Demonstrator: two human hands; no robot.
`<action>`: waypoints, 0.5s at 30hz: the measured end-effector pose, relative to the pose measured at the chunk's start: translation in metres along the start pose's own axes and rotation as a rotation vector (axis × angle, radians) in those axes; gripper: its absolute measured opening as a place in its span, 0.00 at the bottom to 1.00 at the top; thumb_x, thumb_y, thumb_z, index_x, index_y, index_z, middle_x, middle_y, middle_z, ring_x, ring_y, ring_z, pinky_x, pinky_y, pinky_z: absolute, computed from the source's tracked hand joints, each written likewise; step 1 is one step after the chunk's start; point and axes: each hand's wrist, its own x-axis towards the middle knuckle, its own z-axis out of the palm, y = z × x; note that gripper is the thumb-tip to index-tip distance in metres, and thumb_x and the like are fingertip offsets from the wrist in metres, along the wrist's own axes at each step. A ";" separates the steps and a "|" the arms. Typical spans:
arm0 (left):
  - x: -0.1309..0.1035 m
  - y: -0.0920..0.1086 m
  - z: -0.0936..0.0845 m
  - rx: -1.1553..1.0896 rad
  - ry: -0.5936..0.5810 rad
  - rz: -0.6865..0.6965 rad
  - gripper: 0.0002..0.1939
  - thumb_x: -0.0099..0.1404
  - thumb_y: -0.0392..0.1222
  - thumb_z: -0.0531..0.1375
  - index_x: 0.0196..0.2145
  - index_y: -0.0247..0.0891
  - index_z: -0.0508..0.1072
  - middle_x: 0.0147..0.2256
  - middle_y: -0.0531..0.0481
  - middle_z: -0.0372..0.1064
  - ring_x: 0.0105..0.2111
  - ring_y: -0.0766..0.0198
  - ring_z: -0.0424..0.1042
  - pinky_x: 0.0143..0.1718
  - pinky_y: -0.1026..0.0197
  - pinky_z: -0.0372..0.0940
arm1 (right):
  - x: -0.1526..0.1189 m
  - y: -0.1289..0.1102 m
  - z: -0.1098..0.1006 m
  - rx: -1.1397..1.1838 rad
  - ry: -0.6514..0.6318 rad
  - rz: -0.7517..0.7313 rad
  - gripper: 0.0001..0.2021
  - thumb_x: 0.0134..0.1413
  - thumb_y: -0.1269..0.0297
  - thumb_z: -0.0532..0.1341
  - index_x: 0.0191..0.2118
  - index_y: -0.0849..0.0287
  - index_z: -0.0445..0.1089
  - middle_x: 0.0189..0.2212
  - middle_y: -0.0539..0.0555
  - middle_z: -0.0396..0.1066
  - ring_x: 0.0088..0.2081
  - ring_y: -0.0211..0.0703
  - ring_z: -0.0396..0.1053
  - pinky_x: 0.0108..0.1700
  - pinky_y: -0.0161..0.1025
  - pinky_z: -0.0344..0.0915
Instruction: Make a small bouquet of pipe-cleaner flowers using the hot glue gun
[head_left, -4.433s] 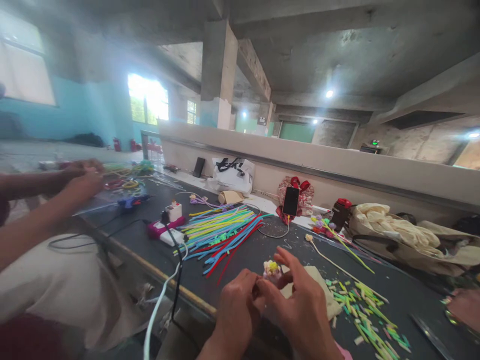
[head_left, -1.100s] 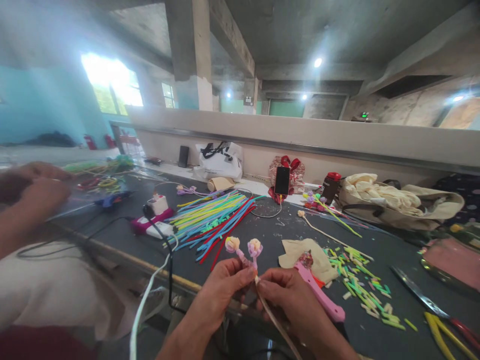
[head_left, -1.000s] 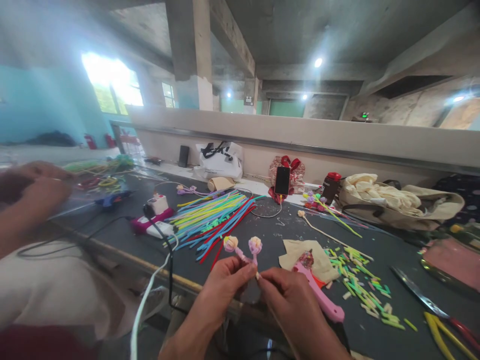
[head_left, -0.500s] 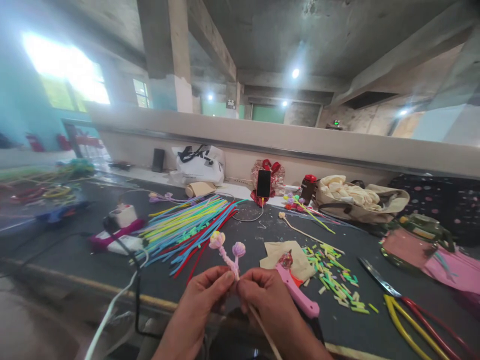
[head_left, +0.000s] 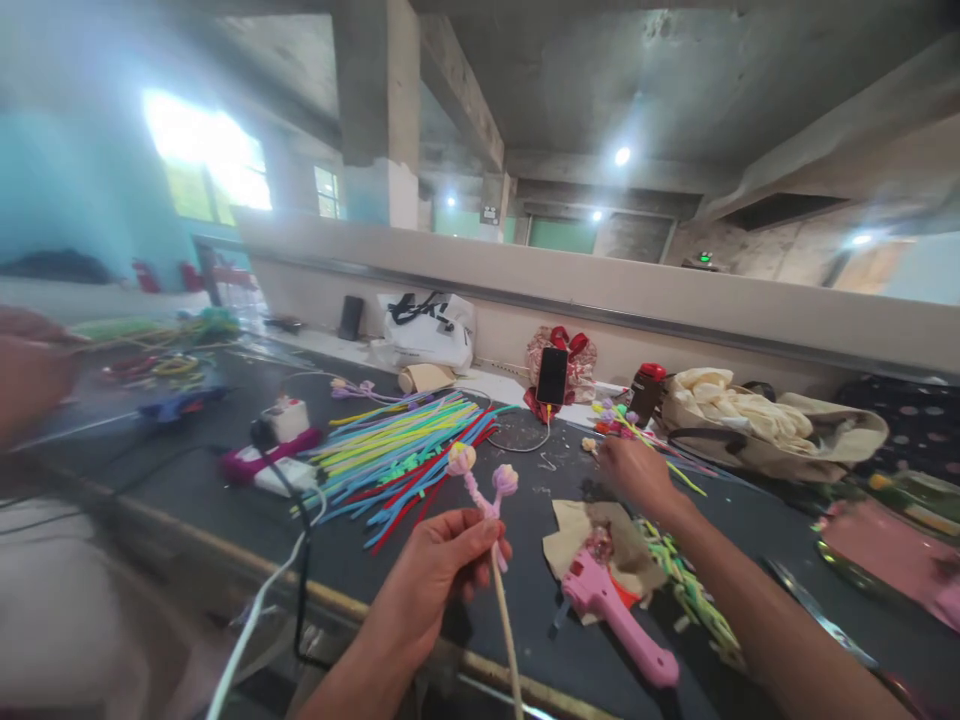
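Observation:
My left hand (head_left: 461,550) pinches a pipe-cleaner flower stem, with two lilac-and-yellow blooms (head_left: 505,480) upright above the fingers. The beige lower stem (head_left: 508,630) hangs down below the grip. Stretched out over the table, my right hand (head_left: 634,470) is beside a small cream flower (head_left: 589,445). Its fingertips point down and away from me, so I cannot see whether they grip anything. In front of my right forearm, a pink glue gun (head_left: 622,620) lies with its tip on a piece of brown paper (head_left: 566,515).
Colourful pipe cleaners (head_left: 405,455) lie in a bundle left of centre. Cut green and yellow bits (head_left: 686,575) are partly under my right arm, near scissors (head_left: 817,610). A power strip (head_left: 274,470) with cables sits left; a phone (head_left: 553,375) stands behind. At far left is another person's blurred arm (head_left: 34,375).
My right hand has let go of the held stem and reached forward to the cream flower. The left hand keeps the two-bloom stem. The view has shifted left, and a person's arm appears.

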 end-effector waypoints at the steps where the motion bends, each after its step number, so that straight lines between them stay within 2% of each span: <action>1: 0.002 0.000 -0.002 0.004 0.003 0.005 0.11 0.50 0.44 0.62 0.19 0.32 0.71 0.18 0.51 0.67 0.13 0.77 0.56 0.13 0.73 0.48 | 0.013 0.007 0.005 -0.062 -0.007 0.027 0.10 0.54 0.63 0.54 0.39 0.63 0.66 0.38 0.55 0.67 0.40 0.44 0.66 0.40 0.45 0.62; 4: 0.007 -0.001 -0.007 0.022 0.031 0.027 0.13 0.50 0.45 0.62 0.18 0.31 0.71 0.15 0.53 0.64 0.13 0.77 0.55 0.13 0.73 0.48 | 0.036 0.021 0.025 -0.190 -0.060 0.064 0.12 0.55 0.63 0.54 0.43 0.62 0.63 0.42 0.55 0.65 0.40 0.42 0.66 0.40 0.45 0.64; 9: 0.009 -0.003 -0.015 0.018 0.056 0.035 0.14 0.49 0.46 0.62 0.18 0.32 0.69 0.15 0.54 0.64 0.13 0.78 0.54 0.13 0.73 0.48 | 0.042 0.025 0.042 -0.292 -0.096 0.073 0.12 0.55 0.64 0.54 0.45 0.62 0.62 0.42 0.55 0.64 0.39 0.42 0.66 0.39 0.45 0.65; 12: 0.010 -0.005 -0.016 -0.004 0.057 0.029 0.13 0.49 0.46 0.62 0.19 0.32 0.69 0.16 0.53 0.65 0.13 0.78 0.55 0.13 0.73 0.48 | 0.041 0.018 0.036 -0.308 -0.053 0.065 0.12 0.55 0.64 0.54 0.44 0.63 0.63 0.41 0.55 0.65 0.38 0.41 0.66 0.38 0.44 0.65; 15: 0.012 -0.006 -0.017 -0.044 0.075 0.022 0.13 0.48 0.47 0.62 0.21 0.32 0.70 0.17 0.53 0.66 0.12 0.77 0.55 0.12 0.73 0.48 | 0.034 0.004 0.014 -0.287 0.060 0.028 0.11 0.56 0.63 0.52 0.39 0.64 0.65 0.35 0.54 0.68 0.34 0.41 0.67 0.35 0.42 0.64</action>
